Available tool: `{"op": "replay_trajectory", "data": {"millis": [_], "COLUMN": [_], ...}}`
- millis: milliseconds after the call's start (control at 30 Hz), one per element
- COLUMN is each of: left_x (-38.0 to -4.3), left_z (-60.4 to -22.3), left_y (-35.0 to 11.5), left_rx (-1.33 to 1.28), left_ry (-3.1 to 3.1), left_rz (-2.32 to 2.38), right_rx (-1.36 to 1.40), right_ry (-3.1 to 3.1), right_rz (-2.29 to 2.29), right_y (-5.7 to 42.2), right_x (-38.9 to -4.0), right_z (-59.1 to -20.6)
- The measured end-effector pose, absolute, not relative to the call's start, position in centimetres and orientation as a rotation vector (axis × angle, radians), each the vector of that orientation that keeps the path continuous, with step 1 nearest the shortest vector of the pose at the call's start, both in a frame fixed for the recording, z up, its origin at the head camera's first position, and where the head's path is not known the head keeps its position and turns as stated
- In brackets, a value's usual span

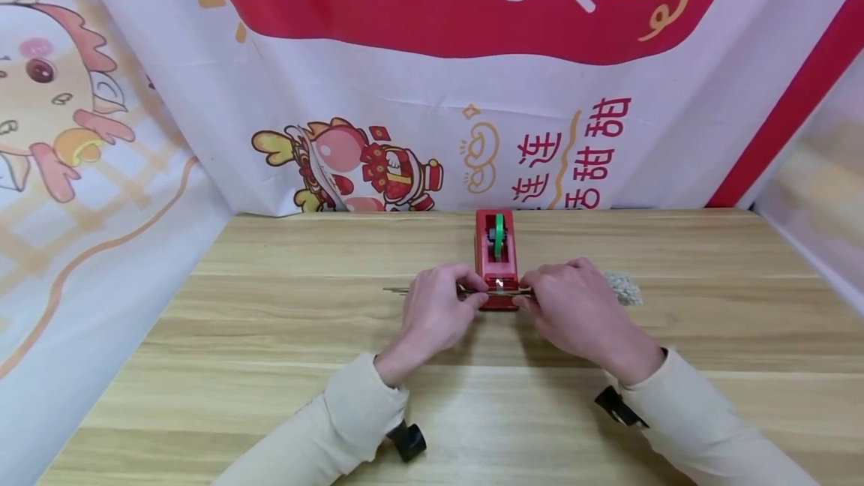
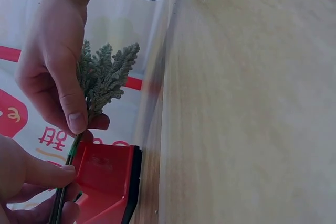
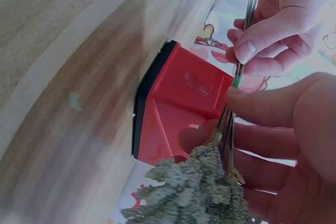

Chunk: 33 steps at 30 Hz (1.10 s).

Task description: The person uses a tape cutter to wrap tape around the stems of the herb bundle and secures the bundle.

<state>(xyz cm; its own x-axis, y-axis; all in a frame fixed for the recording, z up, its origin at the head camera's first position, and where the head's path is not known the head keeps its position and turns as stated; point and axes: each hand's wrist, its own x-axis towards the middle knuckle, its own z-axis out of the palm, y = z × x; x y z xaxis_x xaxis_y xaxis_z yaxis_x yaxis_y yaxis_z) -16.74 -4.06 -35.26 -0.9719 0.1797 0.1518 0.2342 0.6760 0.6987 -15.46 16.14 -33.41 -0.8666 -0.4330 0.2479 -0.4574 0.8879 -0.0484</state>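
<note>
A thin bundle of stems [image 1: 394, 290] with fluffy grey-green flower heads [image 3: 191, 190] lies level across the front of a red tape dispenser [image 1: 501, 266]. My left hand [image 1: 439, 306] pinches the stems toward their bare ends. My right hand [image 1: 583, 313] pinches them nearer the heads, which stick out past it to the right. Between both hands a band of green tape [image 3: 237, 81] goes round the stems, close over the dispenser's front end. Inside the dispenser sits a green tape roll [image 1: 499, 237].
The dispenser stands on a wood-grain table [image 1: 270, 336] near its back edge. Behind hangs a white and red printed cloth [image 1: 418, 81], with another printed cloth [image 1: 88, 193] at the left side. Black wrist cameras [image 1: 408, 441] hang at both sleeves.
</note>
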Motion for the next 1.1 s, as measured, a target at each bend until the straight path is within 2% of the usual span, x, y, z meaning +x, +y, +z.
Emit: {"op": "replay_trajectory", "data": {"millis": [633,1100], "left_x": [-17.3,-17.9], "left_z": [-35.9,-36.1], "left_y": [-3.9,-4.0], "left_rx": [-0.322,-0.324], "left_ry": [-2.725,-2.75], "left_rz": [-1.242,-1.283], "right_rx": [0.643,0.443], "right_ry": [-2.816,-2.901], "right_rz": [0.339,0.479], "right_y": [15.6,14.8], "right_x": [-16.0,-16.3], "right_z": [-34.3,-34.9]}}
